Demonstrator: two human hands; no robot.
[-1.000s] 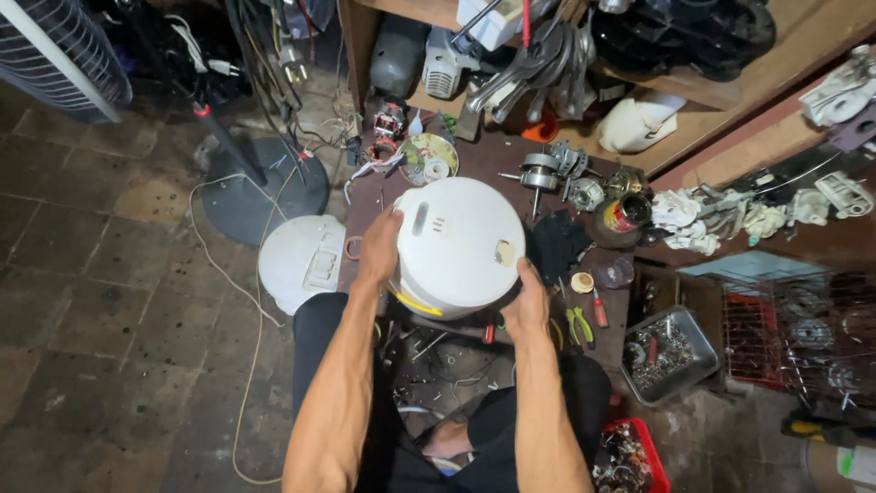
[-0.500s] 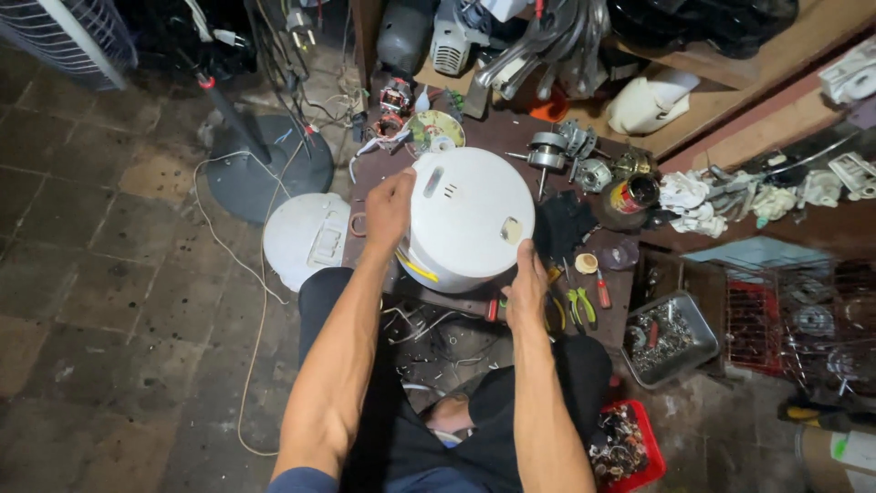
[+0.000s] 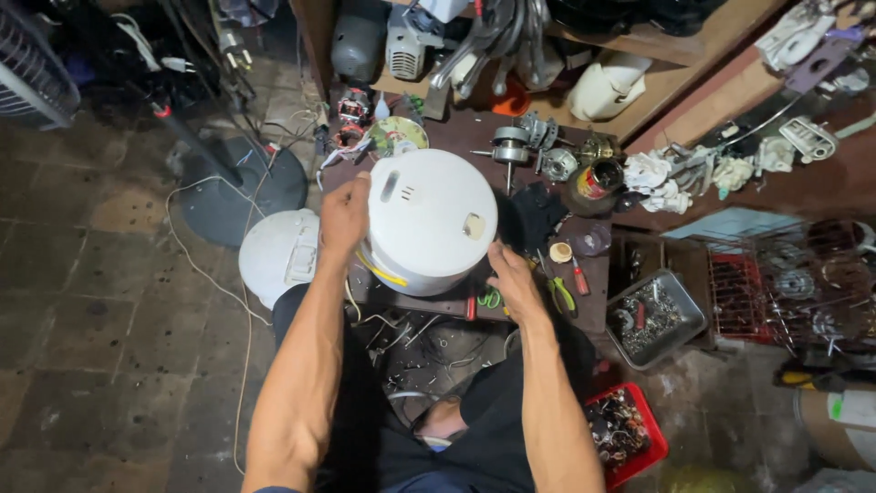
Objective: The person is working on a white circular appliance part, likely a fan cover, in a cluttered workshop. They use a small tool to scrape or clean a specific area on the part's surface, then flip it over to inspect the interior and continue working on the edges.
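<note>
Head view showed the upturned white rice-cooker body [image 3: 429, 219], at frame centre on the cluttered workbench [image 3: 598, 306], clasped between the left hand [image 3: 344, 215] and right hand [image 3: 514, 278], fingers spread on its sides, apparently mid-turn for inspection, its lid [image 3: 278, 256] lying left.

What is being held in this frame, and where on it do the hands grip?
A round white appliance housing, held by its sides: left hand on its left wall, right hand at its lower right edge.

Both hands, left hand [image 3: 344, 217] and right hand [image 3: 515, 283], around a white round appliance body [image 3: 429, 219] on a cluttered workbench [image 3: 474, 137].
</note>
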